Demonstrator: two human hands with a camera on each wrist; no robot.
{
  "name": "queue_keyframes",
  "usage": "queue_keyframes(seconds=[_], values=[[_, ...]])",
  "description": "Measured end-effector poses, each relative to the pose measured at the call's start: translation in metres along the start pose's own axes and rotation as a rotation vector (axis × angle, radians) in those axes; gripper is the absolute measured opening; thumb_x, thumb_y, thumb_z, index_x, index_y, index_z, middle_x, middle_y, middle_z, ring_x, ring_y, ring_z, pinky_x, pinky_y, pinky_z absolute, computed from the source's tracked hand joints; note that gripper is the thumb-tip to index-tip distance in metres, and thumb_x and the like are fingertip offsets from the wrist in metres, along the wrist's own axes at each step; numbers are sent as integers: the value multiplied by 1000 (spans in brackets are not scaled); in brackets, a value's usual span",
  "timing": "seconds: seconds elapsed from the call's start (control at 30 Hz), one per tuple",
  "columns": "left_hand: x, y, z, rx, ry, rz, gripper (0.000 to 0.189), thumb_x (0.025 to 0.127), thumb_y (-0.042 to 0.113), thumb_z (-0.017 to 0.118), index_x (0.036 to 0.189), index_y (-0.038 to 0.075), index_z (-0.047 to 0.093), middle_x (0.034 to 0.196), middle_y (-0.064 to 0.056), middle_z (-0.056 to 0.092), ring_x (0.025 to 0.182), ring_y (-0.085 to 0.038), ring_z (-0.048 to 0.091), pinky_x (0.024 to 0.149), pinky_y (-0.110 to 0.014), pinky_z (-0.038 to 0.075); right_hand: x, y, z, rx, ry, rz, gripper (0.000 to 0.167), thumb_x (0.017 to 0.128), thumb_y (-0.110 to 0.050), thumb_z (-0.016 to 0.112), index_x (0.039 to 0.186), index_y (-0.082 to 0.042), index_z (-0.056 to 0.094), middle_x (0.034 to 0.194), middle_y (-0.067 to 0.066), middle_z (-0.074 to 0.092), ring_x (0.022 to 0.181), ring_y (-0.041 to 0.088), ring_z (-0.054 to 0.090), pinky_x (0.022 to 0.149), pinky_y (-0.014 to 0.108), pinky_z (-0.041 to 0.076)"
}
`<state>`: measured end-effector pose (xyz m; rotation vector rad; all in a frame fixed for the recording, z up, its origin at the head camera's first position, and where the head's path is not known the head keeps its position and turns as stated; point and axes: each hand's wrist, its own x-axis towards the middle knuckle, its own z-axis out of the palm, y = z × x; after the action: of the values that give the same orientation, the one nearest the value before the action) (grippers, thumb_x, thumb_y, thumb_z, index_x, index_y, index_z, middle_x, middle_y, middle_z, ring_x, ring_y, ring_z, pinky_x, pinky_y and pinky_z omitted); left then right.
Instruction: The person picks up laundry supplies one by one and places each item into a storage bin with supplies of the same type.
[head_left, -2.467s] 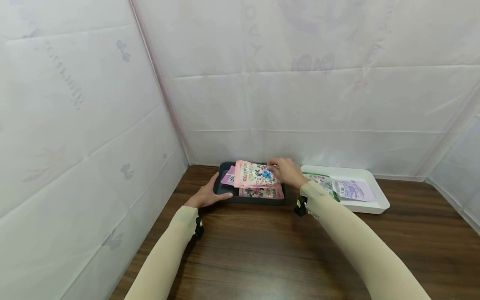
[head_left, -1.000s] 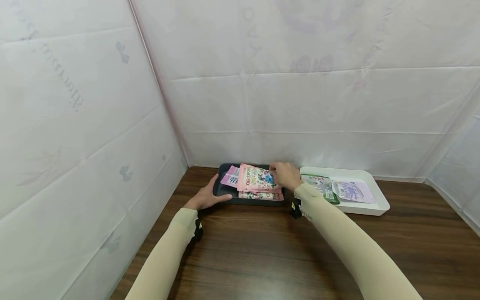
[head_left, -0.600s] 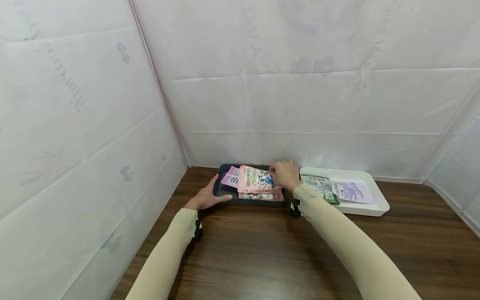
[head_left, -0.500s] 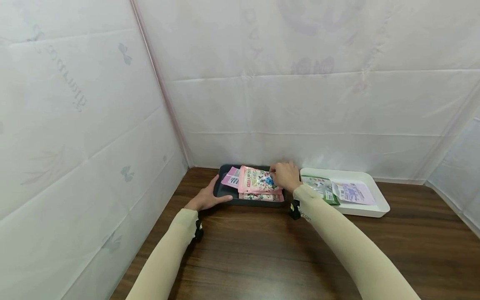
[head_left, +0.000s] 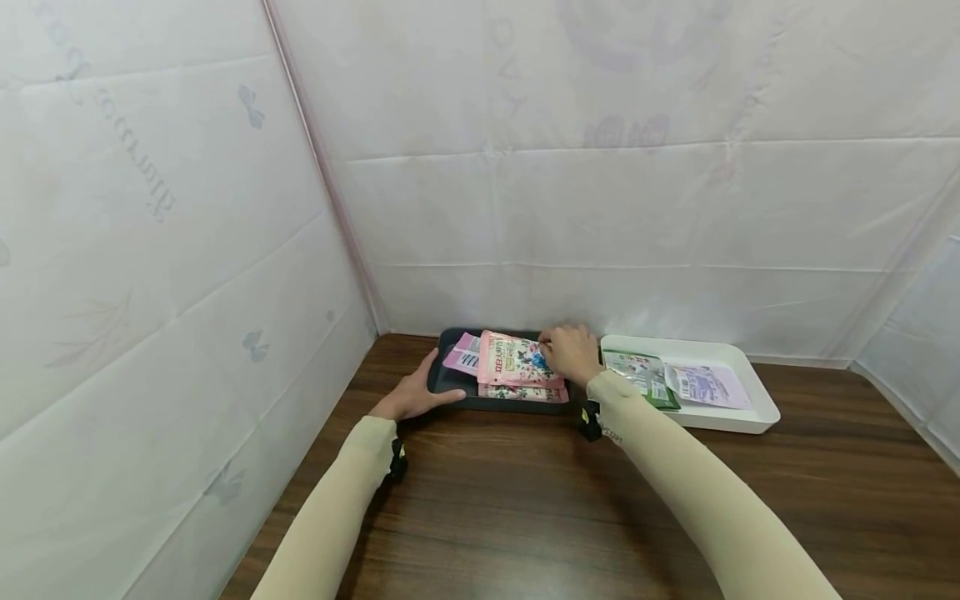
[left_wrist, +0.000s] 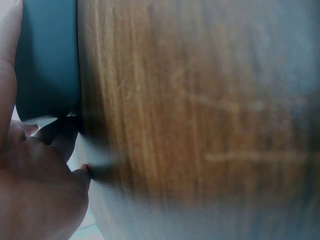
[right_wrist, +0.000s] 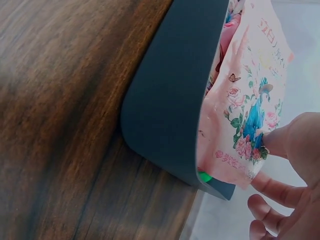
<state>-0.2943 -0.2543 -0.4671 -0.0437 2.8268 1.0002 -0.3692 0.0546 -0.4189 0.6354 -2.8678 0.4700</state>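
My left hand [head_left: 411,393] grips the left end of a dark grey tray [head_left: 513,407], thumb along its front wall and fingers round the corner; in the left wrist view the fingertips are partly hidden. With thumb and forefinger, my right hand [head_left: 573,356] pinches the right edge of a pink floral packet [right_wrist: 250,100], its other fingers loosely bent. That packet lies tilted over a second pink floral packet [head_left: 525,393] inside the tray. A purple packet [head_left: 462,357] shows at the left, partly covered. Something small and green [right_wrist: 205,176] peeks out at the tray's corner.
To the right stands a white tray [head_left: 767,410] with a green packet [head_left: 651,381] and a pale purple packet [head_left: 708,386] in it. Both trays sit at the back of a dark wooden table [head_left: 510,500], close to a white sheet wall [head_left: 600,217].
Since the earliest frame, the upper pink packet has come down and slightly right with my right hand, covering more of the lower one. Over the last half second almost nothing moves.
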Motion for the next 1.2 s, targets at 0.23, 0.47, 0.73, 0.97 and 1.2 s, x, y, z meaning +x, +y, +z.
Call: queue_keyframes(seconds=[0.23, 0.47, 0.73, 0.97, 1.2], values=[[2, -1, 1, 5, -6, 10, 116, 86, 66, 73, 167, 23, 2, 169, -22, 18, 149, -48, 27, 117, -66, 27, -4, 4, -1, 31, -7, 17, 32, 106, -27, 57, 134, -16, 70, 131, 15, 67, 115, 44, 56, 91, 60, 45], [2, -1, -2, 12, -11, 16, 119, 83, 69, 73, 167, 23, 1, 169, -22, 16, 150, -48, 27, 117, -65, 27, -11, 15, -7, 2, 67, -21, 45, 105, -41, 59, 143, -17, 62, 137, 20, 62, 122, 49, 54, 95, 65, 45], [-1, 0, -5, 13, -7, 10, 120, 84, 67, 74, 167, 20, 1, 168, -25, 17, 148, -51, 28, 115, -67, 29, -19, 29, -9, 4, 142, -98, 57, 101, -50, 60, 148, -18, 56, 151, 22, 49, 134, 50, 45, 104, 69, 37], [0, 3, 2, 27, -25, 13, 119, 84, 68, 73, 166, 19, 2, 168, -24, 17, 149, -49, 28, 116, -66, 28, -41, 46, -12, -47, 162, -131, 68, 98, -53, 62, 154, -18, 48, 160, 24, 35, 145, 48, 33, 114, 67, 27], [0, 7, 3, 14, -29, 18, 122, 83, 70, 73, 166, 18, 1, 169, -24, 17, 150, -48, 27, 117, -65, 28, -69, 67, -29, -97, 157, -57, 72, 98, -57, 60, 156, -17, 46, 162, 23, 32, 147, 51, 29, 117, 66, 22]])
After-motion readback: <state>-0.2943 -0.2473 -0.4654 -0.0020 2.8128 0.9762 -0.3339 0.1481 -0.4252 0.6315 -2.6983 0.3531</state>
